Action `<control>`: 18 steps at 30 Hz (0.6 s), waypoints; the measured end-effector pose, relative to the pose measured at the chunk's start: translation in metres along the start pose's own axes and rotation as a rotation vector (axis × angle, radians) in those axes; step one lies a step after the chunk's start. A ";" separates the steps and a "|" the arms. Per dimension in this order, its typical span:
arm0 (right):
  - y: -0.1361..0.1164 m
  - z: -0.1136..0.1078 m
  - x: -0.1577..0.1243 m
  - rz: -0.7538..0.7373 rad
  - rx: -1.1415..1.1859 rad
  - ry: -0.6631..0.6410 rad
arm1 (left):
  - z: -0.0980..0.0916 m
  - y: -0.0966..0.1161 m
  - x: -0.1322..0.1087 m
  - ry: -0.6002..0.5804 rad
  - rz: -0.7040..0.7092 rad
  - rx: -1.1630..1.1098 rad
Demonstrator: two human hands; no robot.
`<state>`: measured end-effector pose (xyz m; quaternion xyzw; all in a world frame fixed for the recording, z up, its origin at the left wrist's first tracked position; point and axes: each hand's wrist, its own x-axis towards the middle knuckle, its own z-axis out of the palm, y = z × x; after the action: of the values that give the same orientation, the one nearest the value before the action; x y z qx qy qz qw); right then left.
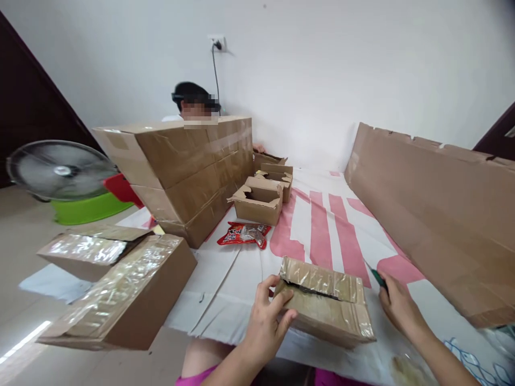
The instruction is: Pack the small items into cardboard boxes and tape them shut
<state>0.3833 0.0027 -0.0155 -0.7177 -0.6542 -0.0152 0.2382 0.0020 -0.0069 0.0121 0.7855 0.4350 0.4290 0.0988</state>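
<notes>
A small taped cardboard box (322,316) lies at the table's near edge, with a dark slit along its top between the taped strip and the lower panel. My left hand (267,316) grips the box's left end, fingertips at the slit and thumb on the near panel. To the right of the box, my right hand (400,305) is closed around a small knife (379,279) with a green handle. Its thin blade points up and away, apart from the box. How far the slit runs under the tape is hard to see.
Stacked cartons (193,171) stand at the left, a person (195,102) behind them. Open boxes (259,201) and a red snack packet (243,235) lie mid-table. A tall cardboard panel (434,214) borders the right. Taped boxes (132,289) and a fan (60,169) are left.
</notes>
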 end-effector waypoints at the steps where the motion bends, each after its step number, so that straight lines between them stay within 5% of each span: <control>1: -0.014 -0.012 0.008 -0.010 0.018 0.053 | 0.001 0.000 0.001 0.006 0.004 0.000; 4: -0.071 -0.051 0.023 -0.222 0.110 0.074 | 0.003 -0.001 0.002 0.022 0.011 0.003; 6: -0.113 -0.070 0.026 -0.457 0.125 -0.084 | 0.004 -0.001 0.002 0.037 0.017 0.001; 11: -0.190 -0.076 0.019 -0.791 -0.192 -0.325 | 0.006 -0.001 0.001 0.056 0.026 0.001; 14: -0.203 -0.066 0.014 -0.778 -0.410 -0.327 | 0.006 -0.002 0.000 0.065 0.040 0.011; 18: -0.176 -0.060 0.013 -0.766 -0.468 -0.246 | 0.005 -0.004 0.001 0.073 0.031 0.047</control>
<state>0.2363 -0.0015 0.0986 -0.4555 -0.8744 -0.1641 -0.0322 0.0032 -0.0029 0.0074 0.7780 0.4361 0.4485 0.0576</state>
